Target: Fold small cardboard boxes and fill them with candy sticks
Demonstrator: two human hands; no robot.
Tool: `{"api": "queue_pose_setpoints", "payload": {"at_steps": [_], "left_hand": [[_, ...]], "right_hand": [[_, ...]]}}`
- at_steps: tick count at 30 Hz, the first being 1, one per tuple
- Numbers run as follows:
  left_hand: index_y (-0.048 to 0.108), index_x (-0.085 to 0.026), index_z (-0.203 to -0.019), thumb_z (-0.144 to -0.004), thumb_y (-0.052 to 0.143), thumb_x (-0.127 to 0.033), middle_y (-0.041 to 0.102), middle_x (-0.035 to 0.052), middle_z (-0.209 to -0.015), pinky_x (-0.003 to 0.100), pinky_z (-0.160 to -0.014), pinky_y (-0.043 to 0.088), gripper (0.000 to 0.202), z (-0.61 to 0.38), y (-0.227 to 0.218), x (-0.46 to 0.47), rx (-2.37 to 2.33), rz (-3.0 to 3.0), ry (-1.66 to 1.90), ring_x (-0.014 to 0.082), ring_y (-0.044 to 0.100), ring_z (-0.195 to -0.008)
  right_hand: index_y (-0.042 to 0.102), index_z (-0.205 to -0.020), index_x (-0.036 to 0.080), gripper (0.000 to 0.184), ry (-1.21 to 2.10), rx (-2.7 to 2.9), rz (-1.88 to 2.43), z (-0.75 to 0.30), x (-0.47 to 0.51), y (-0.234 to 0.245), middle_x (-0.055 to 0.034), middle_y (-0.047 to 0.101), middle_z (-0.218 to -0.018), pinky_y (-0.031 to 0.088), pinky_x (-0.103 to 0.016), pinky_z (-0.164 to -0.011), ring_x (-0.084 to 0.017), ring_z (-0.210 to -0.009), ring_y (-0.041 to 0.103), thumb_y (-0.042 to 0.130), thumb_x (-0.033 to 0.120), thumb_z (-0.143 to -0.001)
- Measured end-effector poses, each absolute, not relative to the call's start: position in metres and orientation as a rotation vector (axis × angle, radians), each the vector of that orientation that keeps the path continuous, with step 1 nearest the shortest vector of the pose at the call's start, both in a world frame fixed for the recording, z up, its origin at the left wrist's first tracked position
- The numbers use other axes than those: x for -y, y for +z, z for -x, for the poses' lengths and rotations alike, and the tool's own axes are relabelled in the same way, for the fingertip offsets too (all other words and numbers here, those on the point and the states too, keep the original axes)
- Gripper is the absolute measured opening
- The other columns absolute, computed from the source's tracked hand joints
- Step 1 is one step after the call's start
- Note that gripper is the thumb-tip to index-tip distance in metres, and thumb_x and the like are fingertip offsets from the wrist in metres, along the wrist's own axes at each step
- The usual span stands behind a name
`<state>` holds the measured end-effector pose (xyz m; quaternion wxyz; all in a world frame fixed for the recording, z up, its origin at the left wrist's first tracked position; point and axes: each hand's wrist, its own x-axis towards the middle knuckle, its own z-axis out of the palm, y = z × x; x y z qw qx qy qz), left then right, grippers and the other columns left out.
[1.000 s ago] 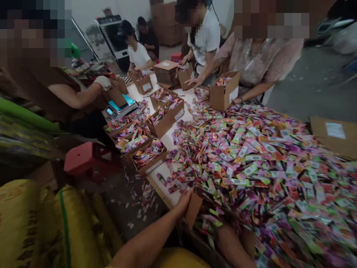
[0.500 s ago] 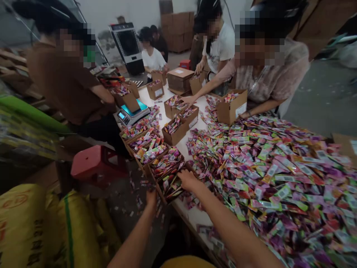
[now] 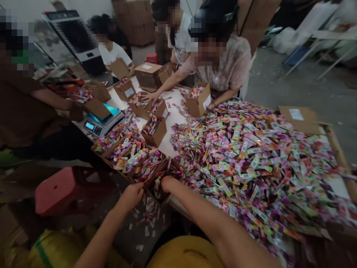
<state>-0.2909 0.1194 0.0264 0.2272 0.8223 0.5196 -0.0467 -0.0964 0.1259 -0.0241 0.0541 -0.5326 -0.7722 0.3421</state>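
Centrally, near the close edge of the worktop (image 3: 177,118), an open cardboard box (image 3: 154,197) lies between the wearer's two hands, at the near end of a row of filled boxes (image 3: 113,165). The left hand (image 3: 135,192) has its fingers curled at the box's left rim; whether they pinch the cardboard cannot be told. The right hand (image 3: 167,183) dips into the box, its fingers hidden, so that its grip cannot be told. Small printed packets (image 3: 242,160) lie in the box and form a broad heap to its right. Beyond the row stands a separate filled box (image 3: 160,134). Opposite, a co-worker in a pale patterned top (image 3: 223,72) extends one hand over a farther group of boxes and has the other beside an upright packet-filled carton (image 3: 193,107). At left, a person in a brown shirt (image 3: 18,108) stands by a digital scale (image 3: 100,127), on which a tilted box rests. Below them is a red stool (image 3: 55,190).
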Motion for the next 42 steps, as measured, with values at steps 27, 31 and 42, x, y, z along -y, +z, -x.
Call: {"api": "queue_pose_setpoints", "payload": {"at_steps": [27, 31, 42], "left_hand": [[0.069, -0.018, -0.102, -0.092, 0.046, -0.021, 0.074, 0.0073, -0.099, 0.029, -0.086, 0.056, 0.025, 0.276, 0.046, -0.09, -1.191, -2.367, 0.681, 0.0171, 0.07, -0.093], [0.068, -0.017, -0.105, -0.092, 0.046, -0.02, 0.074, 0.0082, -0.101, 0.029, -0.086, 0.056, 0.026, 0.271, 0.043, -0.08, -1.236, -2.342, 0.778, 0.0177, 0.07, -0.094], [0.07, -0.029, -0.097, -0.085, 0.052, -0.034, 0.077, 0.0016, -0.092, 0.033, -0.078, 0.061, 0.022, 0.239, 0.041, -0.045, -1.105, -2.361, 0.838, 0.0212, 0.073, -0.082]], "right_hand": [[0.064, -0.104, 0.02, 0.021, 0.331, 1.542, 1.822, -0.058, 0.025, 0.018, -0.0106, 0.063, -0.106, 0.048, -0.037, -0.09, -0.025, -0.102, 0.059, 0.055, 0.02, -0.085], [0.065, -0.112, 0.022, 0.038, 0.459, 2.173, 1.487, -0.001, -0.046, 0.065, -0.0096, 0.061, -0.124, 0.038, -0.044, -0.102, -0.026, -0.118, 0.05, 0.054, 0.008, -0.079], [0.072, -0.104, 0.021, 0.034, 0.31, 1.43, 2.04, -0.136, 0.077, 0.047, -0.0074, 0.072, -0.099, 0.049, -0.036, -0.09, -0.021, -0.096, 0.064, 0.048, 0.008, -0.083]]}}
